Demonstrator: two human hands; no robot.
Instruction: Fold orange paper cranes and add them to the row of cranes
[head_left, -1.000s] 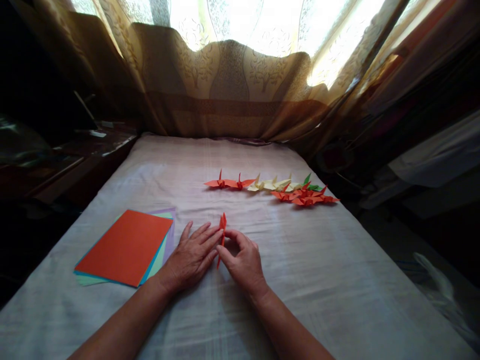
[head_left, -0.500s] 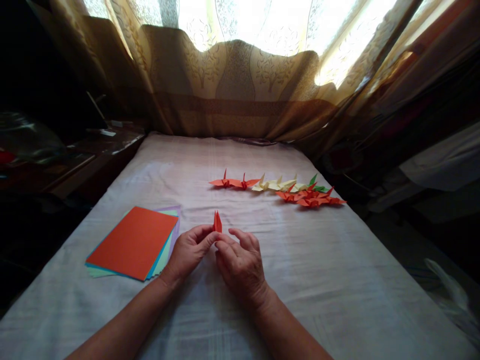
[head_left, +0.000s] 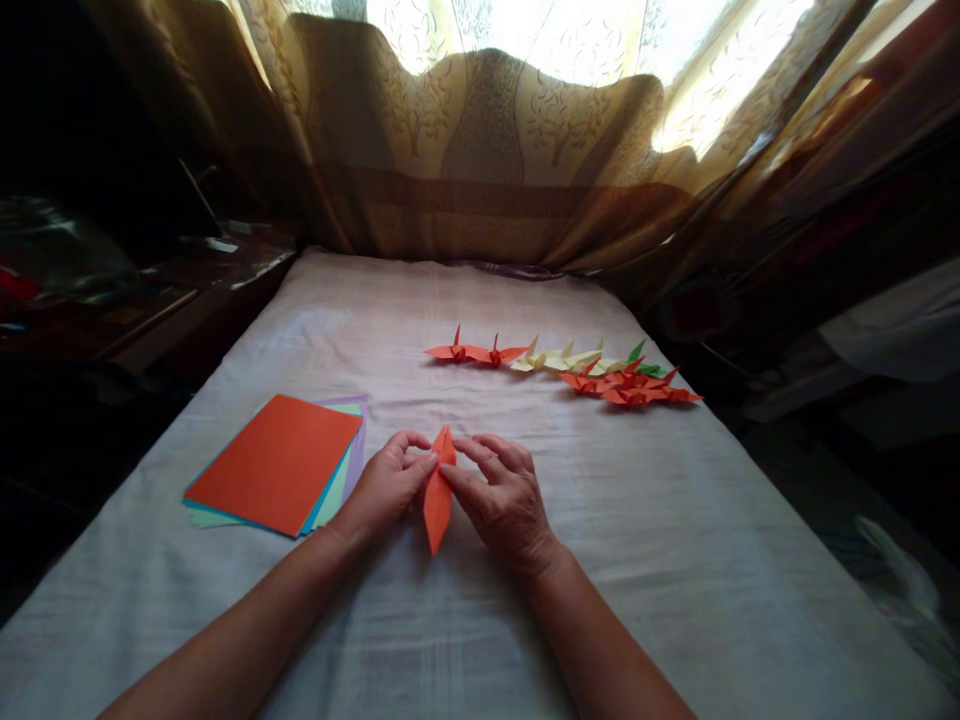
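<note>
Between my two hands is a folded piece of orange origami paper, long and narrow with pointed ends. My left hand pinches its left edge, thumb on top near the middle. From the other side my right hand grips the right edge with thumb and fingers. One point of the paper faces me and the other points away. Left of my hands lies a stack of coloured paper, orange on top, with blue, green and purple edges showing underneath.
Beyond my hands, to the right, stand folded paper cranes: several orange ones, pale yellow ones and green. A whitish cloth covers the surface. A curtain hangs at the back; a dark side table stands left.
The orange folded paper, earlier upright and narrow in my fingers, now lies opened lengthwise, its near point toward me. My right fingers have moved onto its right edge. The view has shifted slightly.
</note>
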